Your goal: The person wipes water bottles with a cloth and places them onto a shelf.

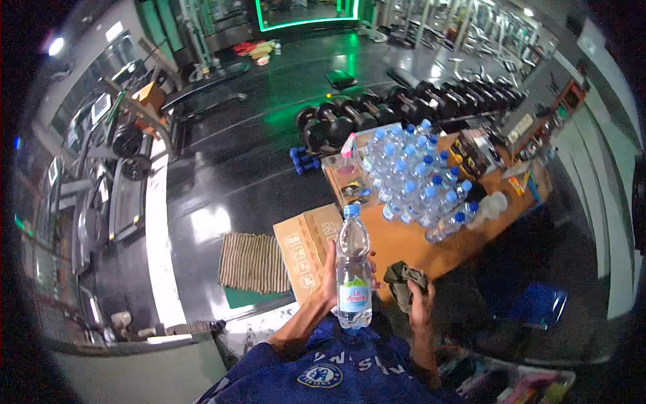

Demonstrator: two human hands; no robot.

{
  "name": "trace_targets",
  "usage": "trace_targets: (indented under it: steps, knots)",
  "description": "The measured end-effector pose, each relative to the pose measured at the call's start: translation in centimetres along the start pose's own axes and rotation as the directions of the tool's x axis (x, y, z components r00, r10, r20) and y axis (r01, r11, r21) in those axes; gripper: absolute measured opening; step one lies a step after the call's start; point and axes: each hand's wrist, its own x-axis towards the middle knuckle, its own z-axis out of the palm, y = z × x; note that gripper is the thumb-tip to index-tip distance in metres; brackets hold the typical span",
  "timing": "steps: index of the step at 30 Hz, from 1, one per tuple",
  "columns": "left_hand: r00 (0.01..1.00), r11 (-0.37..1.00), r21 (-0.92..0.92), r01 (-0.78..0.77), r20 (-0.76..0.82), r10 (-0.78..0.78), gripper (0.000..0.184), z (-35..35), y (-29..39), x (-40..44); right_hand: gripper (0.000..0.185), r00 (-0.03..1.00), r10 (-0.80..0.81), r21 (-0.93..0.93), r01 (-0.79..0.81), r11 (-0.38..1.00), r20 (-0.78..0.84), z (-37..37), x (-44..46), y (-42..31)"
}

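Head view: Before a navy, white-lettered jersey (367, 370), the left hand (328, 277) grasps a clear, blue-capped plastic bottle (354, 269), likely light, slick, easily dented and best held gently mid-body, as the right hand (421, 306) clutches a crumpled olive cloth (402, 281).

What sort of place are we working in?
Most likely a gym: a row of black dumbbells, blue dumbbells on the floor and, left of view, weight plates on a machine.

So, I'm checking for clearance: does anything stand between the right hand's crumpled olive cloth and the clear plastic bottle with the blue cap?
Only fingers of the left hand, poking past the bottle on the side facing the cloth; otherwise nothing visible stands between them.
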Motion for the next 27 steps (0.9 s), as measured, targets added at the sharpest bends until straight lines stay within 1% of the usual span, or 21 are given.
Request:
trace_targets:
  steps: [3,4,7,9,10,11,12,13,14,15,16,17,18,19,21,22,25,26,27]
  knots:
    - [0.992,0.995,0.002,0.095,0.083,-0.095,0.09,-0.2,0.3,-1.6,0.028,0.996,-0.043,-0.047,0.04,0.998,-0.072,-0.4,-3.6,1.3]
    - [0.98,0.991,-0.027,0.131,0.155,-0.125,0.09,0.8,0.2,-2.1,0.028,0.995,-0.049,-0.071,0.043,0.997,-0.085,-0.5,-5.0,1.5]
    - [0.954,0.962,-0.015,0.273,0.134,-0.269,0.089,0.0,-0.7,-2.8,0.03,0.986,-0.068,-0.137,0.047,0.989,-0.152,-1.0,-9.6,2.4]
    - [0.927,0.928,0.05,0.369,0.06,-0.371,0.089,-0.3,-1.8,-3.0,0.048,0.945,0.082,-0.068,-0.109,0.992,-0.317,-2.8,-12.9,5.8]
    - [0.907,0.905,0.084,0.418,0.022,-0.421,0.088,-0.3,-2.5,-3.1,0.054,0.939,0.072,-0.017,-0.083,0.996,-0.336,-3.6,-15.0,6.8]
    - [0.885,0.878,0.127,0.462,0.007,-0.466,0.089,-0.2,-3.0,-3.3,0.058,0.935,0.042,0.056,-0.024,0.998,-0.353,-3.7,-16.7,6.9]
    - [0.857,0.844,0.173,0.508,-0.005,-0.515,0.089,0.0,-3.6,-3.4,0.061,0.929,0.011,0.126,0.038,0.991,-0.369,-3.9,-18.3,7.0]
    - [0.824,0.802,0.222,0.554,-0.015,-0.566,0.09,0.3,-4.5,-3.5,0.062,0.92,-0.042,0.21,0.134,0.968,-0.39,-4.1,-19.9,7.2]
    - [0.81,0.793,0.193,0.578,-0.012,-0.587,0.09,0.3,-5.9,-3.6,0.057,0.884,-0.02,0.243,0.15,0.958,-0.467,-4.2,-21.4,6.7]
    - [0.773,0.762,0.202,0.616,0.031,-0.633,0.089,0.4,-7.1,-3.7,0.051,0.841,0.003,0.272,0.172,0.947,-0.54,-4.4,-22.9,6.2]
    - [0.731,0.728,0.207,0.654,0.072,-0.678,0.088,0.4,-8.2,-3.8,0.041,0.754,0.112,0.283,0.101,0.954,-0.647,-4.0,-24.2,4.1]
    - [0.687,0.693,0.212,0.69,0.113,-0.718,0.087,0.7,-9.3,-3.7,0.031,0.644,0.219,0.314,0.035,0.949,-0.733,-3.6,-25.5,2.1]
    - [0.684,0.662,0.327,0.675,0.061,-0.727,0.086,2.2,-10.1,-3.8,0.033,0.666,0.098,0.242,0.127,0.962,-0.74,-3.3,-27.0,1.4]
    - [0.637,0.622,0.294,0.726,0.053,-0.769,0.086,3.2,-11.3,-4.2,0.035,0.677,-0.024,0.176,0.224,0.959,-0.735,-3.0,-28.6,0.7]
    - [0.55,0.543,0.225,0.809,0.033,-0.834,0.086,4.6,-13.4,-4.7,0.036,0.576,-0.028,0.128,0.229,0.965,-0.817,-3.7,-30.8,1.5]
    - [0.536,0.504,0.366,0.783,0.017,-0.844,0.089,4.6,-14.4,-5.0,0.036,0.564,0.028,0.27,0.351,0.896,-0.826,-3.9,-31.8,2.0]
    - [0.557,0.387,0.663,0.641,-0.054,-0.829,0.094,6.6,-17.6,-6.9,0.034,0.39,0.08,0.267,0.453,0.851,-0.917,-3.2,-34.8,1.2]
    - [0.427,0.434,0.47,0.768,0.129,-0.895,0.094,5.1,-19.3,-6.7,0.034,0.424,0.09,0.319,0.507,0.801,-0.901,-3.3,-35.7,1.1]
    - [0.273,0.361,0.282,0.889,0.305,-0.912,0.094,3.6,-21.0,-6.4,0.034,0.461,0.091,0.367,0.556,0.745,-0.883,-3.5,-36.8,1.0]
